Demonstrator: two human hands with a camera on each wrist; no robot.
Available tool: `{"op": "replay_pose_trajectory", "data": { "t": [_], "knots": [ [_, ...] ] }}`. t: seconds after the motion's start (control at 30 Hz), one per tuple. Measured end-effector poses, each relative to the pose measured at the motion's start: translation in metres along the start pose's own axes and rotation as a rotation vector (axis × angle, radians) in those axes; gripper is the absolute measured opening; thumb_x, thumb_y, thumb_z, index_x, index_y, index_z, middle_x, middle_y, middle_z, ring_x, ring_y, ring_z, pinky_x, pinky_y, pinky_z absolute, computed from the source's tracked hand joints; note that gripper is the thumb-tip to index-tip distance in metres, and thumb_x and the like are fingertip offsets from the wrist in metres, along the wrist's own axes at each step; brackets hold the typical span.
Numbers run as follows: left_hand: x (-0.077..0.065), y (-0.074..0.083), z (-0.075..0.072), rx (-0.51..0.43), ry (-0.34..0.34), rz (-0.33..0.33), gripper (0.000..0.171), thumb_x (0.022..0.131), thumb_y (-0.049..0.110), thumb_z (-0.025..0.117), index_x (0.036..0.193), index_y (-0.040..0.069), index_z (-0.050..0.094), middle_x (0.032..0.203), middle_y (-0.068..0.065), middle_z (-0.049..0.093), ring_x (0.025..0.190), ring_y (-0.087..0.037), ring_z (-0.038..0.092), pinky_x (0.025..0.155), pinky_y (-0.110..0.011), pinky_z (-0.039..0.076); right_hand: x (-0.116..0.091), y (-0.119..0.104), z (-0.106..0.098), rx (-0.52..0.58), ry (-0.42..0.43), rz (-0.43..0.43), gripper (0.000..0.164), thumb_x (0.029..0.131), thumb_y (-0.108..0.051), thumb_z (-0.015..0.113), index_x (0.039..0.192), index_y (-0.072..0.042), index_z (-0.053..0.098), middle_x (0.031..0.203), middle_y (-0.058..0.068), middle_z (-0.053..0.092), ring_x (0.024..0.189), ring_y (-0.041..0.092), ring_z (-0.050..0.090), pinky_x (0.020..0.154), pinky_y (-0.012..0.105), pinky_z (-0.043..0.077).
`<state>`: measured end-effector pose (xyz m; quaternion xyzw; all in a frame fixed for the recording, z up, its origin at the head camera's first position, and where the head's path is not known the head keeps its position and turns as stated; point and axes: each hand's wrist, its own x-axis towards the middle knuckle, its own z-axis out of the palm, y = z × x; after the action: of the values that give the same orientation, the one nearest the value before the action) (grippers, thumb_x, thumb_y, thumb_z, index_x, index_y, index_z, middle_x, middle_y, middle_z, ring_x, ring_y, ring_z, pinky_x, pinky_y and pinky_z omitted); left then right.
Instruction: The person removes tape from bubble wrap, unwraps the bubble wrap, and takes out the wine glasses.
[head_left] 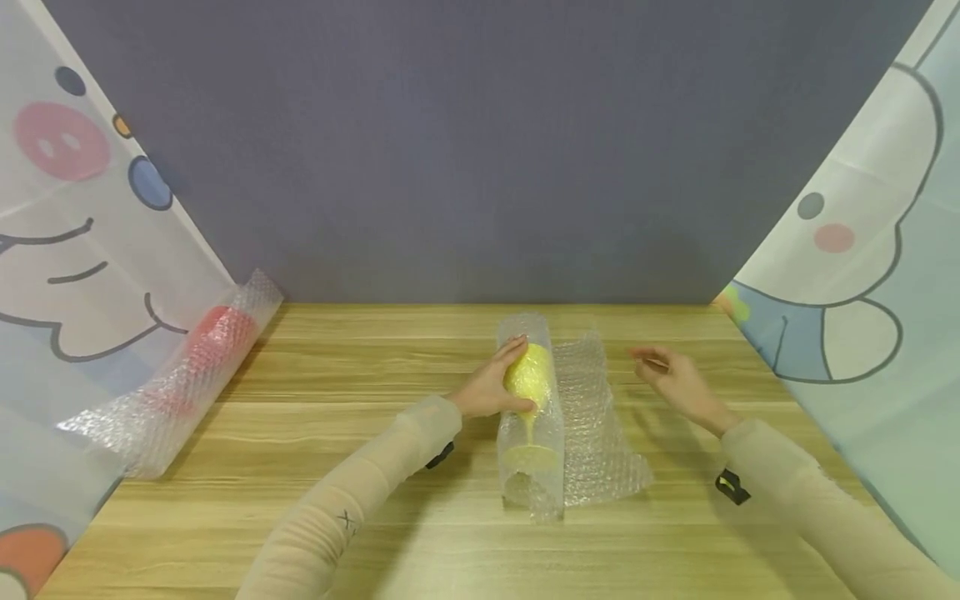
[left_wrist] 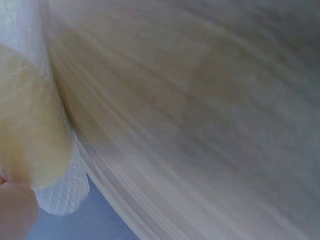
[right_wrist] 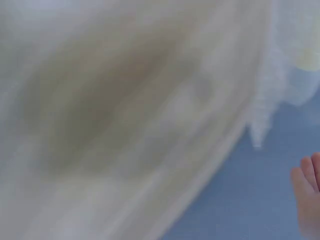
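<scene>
A yellow stemmed goblet (head_left: 534, 379) lies in the middle of the table, rolled in clear bubble wrap (head_left: 531, 492), with its bowl toward the far side and its round foot toward me. My left hand (head_left: 491, 387) grips the roll around the bowl, thumb on the near side and fingers on the far side. A loose flap of the wrap (head_left: 596, 433) spreads to the right. Beyond that flap, my right hand (head_left: 678, 387) hovers over the table with relaxed, slightly bent fingers, holding nothing. Sleeve fabric covers much of both wrist views.
Another bubble-wrapped bundle (head_left: 198, 358) with a red object inside lies at the left edge, against the printed side cloth (head_left: 75, 333). A dark panel (head_left: 495, 167) closes off the back of the wooden table (head_left: 360, 350). A second printed cloth (head_left: 862, 250) borders the right side.
</scene>
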<state>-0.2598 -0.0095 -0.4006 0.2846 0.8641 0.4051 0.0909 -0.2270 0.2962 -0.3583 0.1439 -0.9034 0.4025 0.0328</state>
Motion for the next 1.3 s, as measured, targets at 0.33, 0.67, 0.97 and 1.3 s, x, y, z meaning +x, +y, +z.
{"op": "replay_pose_trajectory", "data": {
  "t": [0.33,0.67,0.97,1.3],
  "knots": [
    [0.0,-0.001,-0.001,-0.003,-0.001,-0.01,0.102,0.071,0.033,0.077,0.148,0.015,0.012,0.155,0.009,0.002,0.142,-0.014,-0.002,0.115,-0.046,0.014,0.019,-0.045,0.021,0.1,-0.148,-0.037,0.039,0.091,-0.008,0.053,0.125,0.009,0.047,0.128,0.028,0.049,0.117,0.043,0.048,0.096,0.047,0.045],
    [0.001,-0.006,0.0,0.003,0.012,0.011,0.103,0.07,0.035,0.078,0.148,0.014,0.013,0.156,0.005,0.003,0.142,-0.014,-0.001,0.114,-0.047,0.016,0.015,-0.017,0.067,-0.139,-0.464,0.016,0.062,0.079,-0.006,0.067,0.133,0.008,0.04,0.137,0.027,0.041,0.125,0.047,0.037,0.103,0.057,0.032],
    [-0.001,-0.008,-0.004,0.011,0.027,0.023,0.105,0.069,0.036,0.079,0.148,0.013,0.014,0.156,0.003,0.005,0.142,-0.015,0.001,0.114,-0.047,0.016,0.01,-0.003,0.075,-0.156,-0.44,-0.036,0.064,0.077,-0.003,0.068,0.133,0.007,0.039,0.138,0.025,0.041,0.129,0.043,0.033,0.108,0.055,0.026],
    [-0.004,-0.017,-0.01,-0.02,0.034,0.008,0.107,0.068,0.04,0.078,0.148,0.013,0.012,0.156,0.003,0.004,0.142,-0.018,0.004,0.113,-0.05,0.015,0.014,0.001,0.075,-0.133,-0.434,0.001,0.066,0.077,-0.005,0.069,0.134,0.005,0.038,0.139,0.025,0.038,0.13,0.044,0.029,0.108,0.056,0.023]
  ]
}}
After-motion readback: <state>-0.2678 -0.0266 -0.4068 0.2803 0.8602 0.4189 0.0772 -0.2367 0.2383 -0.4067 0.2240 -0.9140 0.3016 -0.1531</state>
